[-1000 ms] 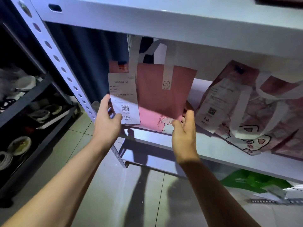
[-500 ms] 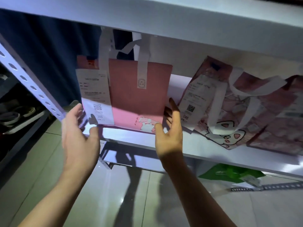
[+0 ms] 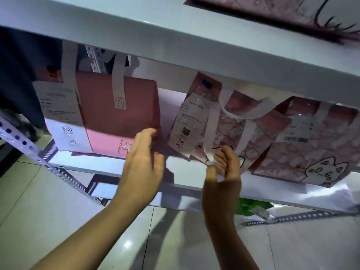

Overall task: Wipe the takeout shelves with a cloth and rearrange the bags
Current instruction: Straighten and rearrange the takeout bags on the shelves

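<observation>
- Head view, looking up under the white shelf (image 3: 187,178): both my forearms reach up from the bottom of the frame toward the bags standing on it.
- My left hand (image 3: 144,162) is raised at the lower right corner of the plain pink bag (image 3: 116,114), fingers loosely bent and a little apart; the fingertips touch or nearly touch that corner, and I cannot tell whether they grip it.
- My right hand (image 3: 224,168) is at the bottom edge of the patterned pink bag (image 3: 233,121), fingers curled and pinching what looks like its pale strap or lower edge; the motion blur keeps me from saying which.
- Plain pink bag: upright at the left end of the shelf, white handles rising behind the upper shelf (image 3: 175,36), a receipt numbered 366 (image 3: 64,121) stuck on its left face.
- Patterned pink bag: leaning, just right of the plain one with a gap between, carrying a receipt numbered 046 (image 3: 187,125).
- A third bag with a cat drawing (image 3: 315,145) stands just beside it on the right, partly tucked behind it.
- Upper shelf edge blocks the tops of all three bags, so their contents are hidden.
- Another patterned bag (image 3: 272,8) lies on the upper shelf.
- Below: a perforated metal upright (image 3: 29,151), tiled floor (image 3: 48,221), and something green (image 3: 251,206) under the shelf.
</observation>
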`<action>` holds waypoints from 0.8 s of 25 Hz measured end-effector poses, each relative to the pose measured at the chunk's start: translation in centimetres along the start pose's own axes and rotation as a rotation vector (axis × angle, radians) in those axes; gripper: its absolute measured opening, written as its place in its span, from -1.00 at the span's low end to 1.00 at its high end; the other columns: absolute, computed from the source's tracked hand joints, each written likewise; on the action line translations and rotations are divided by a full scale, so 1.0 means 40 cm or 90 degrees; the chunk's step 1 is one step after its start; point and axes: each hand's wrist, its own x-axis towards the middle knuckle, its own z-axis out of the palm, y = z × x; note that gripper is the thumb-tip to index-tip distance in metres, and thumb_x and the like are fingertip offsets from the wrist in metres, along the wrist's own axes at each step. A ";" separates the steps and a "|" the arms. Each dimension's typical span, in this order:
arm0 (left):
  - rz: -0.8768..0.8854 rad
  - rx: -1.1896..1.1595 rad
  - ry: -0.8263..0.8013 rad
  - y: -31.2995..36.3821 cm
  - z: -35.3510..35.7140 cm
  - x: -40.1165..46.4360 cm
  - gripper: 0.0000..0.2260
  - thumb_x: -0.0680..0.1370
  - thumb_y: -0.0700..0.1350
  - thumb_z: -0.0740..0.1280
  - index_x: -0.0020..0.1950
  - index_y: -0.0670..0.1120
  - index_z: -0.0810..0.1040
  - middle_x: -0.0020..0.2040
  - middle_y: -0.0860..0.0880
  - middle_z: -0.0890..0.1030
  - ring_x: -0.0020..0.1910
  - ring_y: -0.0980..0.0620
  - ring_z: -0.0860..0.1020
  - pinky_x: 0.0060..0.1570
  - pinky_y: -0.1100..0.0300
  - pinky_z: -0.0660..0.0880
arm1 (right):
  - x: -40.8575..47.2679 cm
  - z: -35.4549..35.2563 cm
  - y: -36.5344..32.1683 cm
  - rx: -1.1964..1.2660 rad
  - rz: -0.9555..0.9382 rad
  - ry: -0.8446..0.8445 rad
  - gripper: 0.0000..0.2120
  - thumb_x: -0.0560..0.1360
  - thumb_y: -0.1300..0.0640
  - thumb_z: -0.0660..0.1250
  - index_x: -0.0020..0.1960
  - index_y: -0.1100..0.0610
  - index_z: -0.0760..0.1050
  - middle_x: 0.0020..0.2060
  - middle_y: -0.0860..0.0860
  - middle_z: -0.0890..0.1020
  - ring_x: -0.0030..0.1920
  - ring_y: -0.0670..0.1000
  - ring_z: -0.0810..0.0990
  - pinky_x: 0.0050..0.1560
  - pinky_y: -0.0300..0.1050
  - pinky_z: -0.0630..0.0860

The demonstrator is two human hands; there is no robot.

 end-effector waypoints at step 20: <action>-0.297 -0.048 -0.069 0.038 0.165 0.121 -0.79 0.56 -0.22 0.20 0.15 -0.14 0.53 0.04 -0.19 0.65 -0.03 -0.23 0.60 -0.01 -0.07 0.57 | 0.081 -0.186 0.060 0.006 0.064 0.009 -0.34 0.41 0.15 0.22 0.51 -0.12 0.32 0.26 -0.04 0.51 0.25 0.01 0.50 0.26 0.17 0.53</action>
